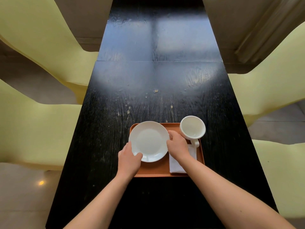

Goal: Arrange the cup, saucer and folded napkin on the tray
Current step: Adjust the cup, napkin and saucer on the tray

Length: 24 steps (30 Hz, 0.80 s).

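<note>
A white saucer lies over the left half of an orange tray, its far-left edge reaching past the tray's rim. My left hand grips the saucer's near-left edge, thumb on top. My right hand holds its right edge. A white cup stands upright on the tray's far right corner, its handle pointing toward me. A folded white napkin lies flat on the tray's right side, partly hidden under my right wrist.
The tray rests near the front of a long black wooden table. Pale yellow chairs flank both long sides. Beige floor shows beyond the chairs.
</note>
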Each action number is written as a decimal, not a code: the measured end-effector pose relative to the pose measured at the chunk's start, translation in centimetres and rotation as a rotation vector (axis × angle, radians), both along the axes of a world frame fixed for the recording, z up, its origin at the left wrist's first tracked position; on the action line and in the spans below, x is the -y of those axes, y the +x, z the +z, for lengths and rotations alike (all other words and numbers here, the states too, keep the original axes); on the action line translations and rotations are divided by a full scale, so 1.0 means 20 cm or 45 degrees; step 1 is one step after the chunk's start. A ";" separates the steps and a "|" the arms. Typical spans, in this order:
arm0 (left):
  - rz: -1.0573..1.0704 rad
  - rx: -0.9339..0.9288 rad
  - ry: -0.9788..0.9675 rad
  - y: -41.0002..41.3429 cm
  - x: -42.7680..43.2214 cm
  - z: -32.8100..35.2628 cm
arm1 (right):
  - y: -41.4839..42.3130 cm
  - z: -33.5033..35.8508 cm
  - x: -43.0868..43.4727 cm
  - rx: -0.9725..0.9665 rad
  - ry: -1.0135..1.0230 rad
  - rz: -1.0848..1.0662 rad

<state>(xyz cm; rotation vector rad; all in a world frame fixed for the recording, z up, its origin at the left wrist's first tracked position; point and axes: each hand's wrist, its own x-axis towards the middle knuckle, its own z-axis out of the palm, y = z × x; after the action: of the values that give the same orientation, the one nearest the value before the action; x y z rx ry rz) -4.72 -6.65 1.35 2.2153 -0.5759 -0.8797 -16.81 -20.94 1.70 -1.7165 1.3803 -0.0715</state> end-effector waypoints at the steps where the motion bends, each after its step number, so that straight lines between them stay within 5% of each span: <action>1: 0.019 -0.003 -0.011 0.00 0.00 0.01 | 0.00 0.00 0.00 0.003 -0.003 0.004; 24: 0.092 -0.066 -0.008 0.00 -0.04 0.00 | -0.02 -0.06 0.02 0.028 -0.014 0.064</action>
<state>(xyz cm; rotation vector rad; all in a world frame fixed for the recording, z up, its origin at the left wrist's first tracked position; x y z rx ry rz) -4.73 -5.95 1.43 2.1866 -0.4709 -0.8940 -17.21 -21.26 0.43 -1.7533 1.3224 -0.0695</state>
